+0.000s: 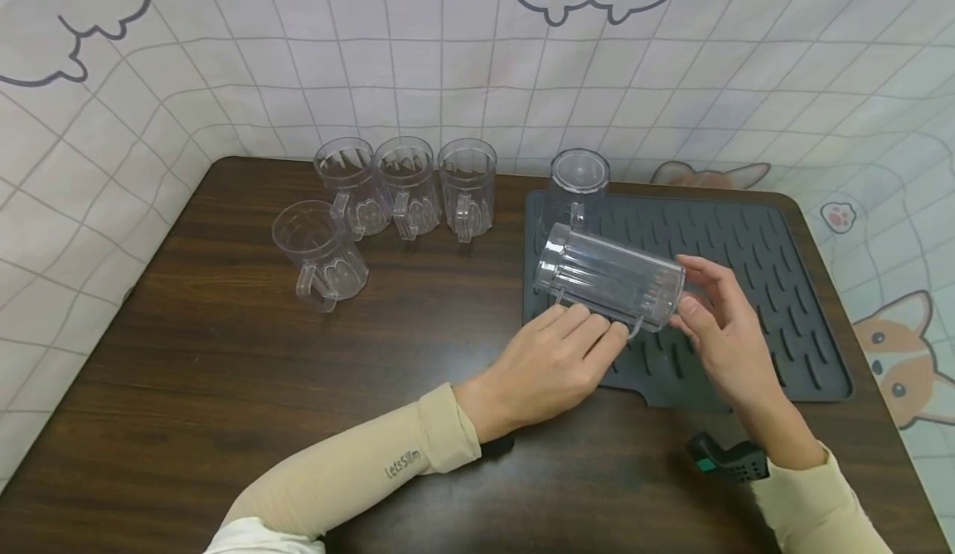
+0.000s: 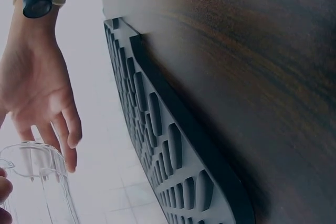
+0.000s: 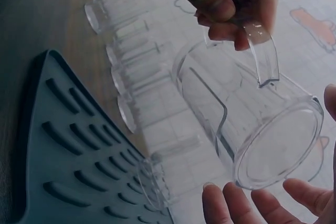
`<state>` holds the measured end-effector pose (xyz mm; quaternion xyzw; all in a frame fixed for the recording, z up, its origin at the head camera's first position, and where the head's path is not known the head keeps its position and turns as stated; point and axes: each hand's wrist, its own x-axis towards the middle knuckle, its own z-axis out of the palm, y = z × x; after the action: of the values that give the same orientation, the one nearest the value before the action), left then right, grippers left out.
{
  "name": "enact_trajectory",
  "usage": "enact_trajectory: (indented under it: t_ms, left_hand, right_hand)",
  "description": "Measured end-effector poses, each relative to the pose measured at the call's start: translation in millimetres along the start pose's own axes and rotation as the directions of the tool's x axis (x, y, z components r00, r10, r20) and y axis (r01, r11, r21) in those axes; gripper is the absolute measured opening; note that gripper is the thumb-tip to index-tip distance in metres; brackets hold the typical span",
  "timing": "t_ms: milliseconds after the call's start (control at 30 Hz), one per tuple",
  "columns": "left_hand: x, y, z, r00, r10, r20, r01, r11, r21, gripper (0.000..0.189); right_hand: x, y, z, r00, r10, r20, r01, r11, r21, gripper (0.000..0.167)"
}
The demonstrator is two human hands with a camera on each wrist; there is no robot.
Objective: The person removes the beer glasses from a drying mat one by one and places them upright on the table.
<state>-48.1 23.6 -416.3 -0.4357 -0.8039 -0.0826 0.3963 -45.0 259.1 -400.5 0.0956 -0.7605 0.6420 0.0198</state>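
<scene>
A clear plastic mug [image 1: 608, 280] lies tilted in the air above the front left of the grey drying mat [image 1: 802, 355]. My left hand [image 1: 548, 363] grips it by the handle, which points down toward me in the head view. At the mug's right end is my right hand [image 1: 719, 330], fingers spread and loosely bent around that end. In the right wrist view, the right fingers [image 3: 270, 205] lie just by the mug's round end; whether they touch it I cannot tell. Behind the held mug, another clear mug [image 1: 580, 177] stands upside down on the mat.
Several clear mugs stand on the brown wooden table [image 1: 224, 355] to the left: three in a back row, including a mug [image 1: 467, 189], and one mug [image 1: 321, 251] in front. A white gridded cloth [image 1: 448, 56] hangs behind the table. The right wrist carries a black device [image 1: 727, 457].
</scene>
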Motion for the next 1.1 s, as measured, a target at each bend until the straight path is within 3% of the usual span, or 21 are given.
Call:
enact_trajectory:
  t_ms: [533,867,1100]
  left_hand:
    - [-3.2,3.7,1.9,1.0,0.006,-0.003,-0.006,1.0,0.005,0.019]
    - [-6.6,5.2,1.6,1.0,0.021,-0.005,-0.021,1.0,0.018,0.023]
    - [-9.7,4.1,0.3,0.999,0.054,-0.008,-0.054,0.997,-0.05,0.034]
  right_hand:
    - [1.6,4.0,6.0,1.0,0.014,-0.002,-0.014,1.0,0.021,0.042]
    - [0.1,4.6,9.6,0.996,0.009,-0.09,-0.013,0.999,-0.049,0.04]
    - [-1.8,2.6,8.2,0.991,-0.013,-0.132,0.002,0.997,-0.082,0.04]
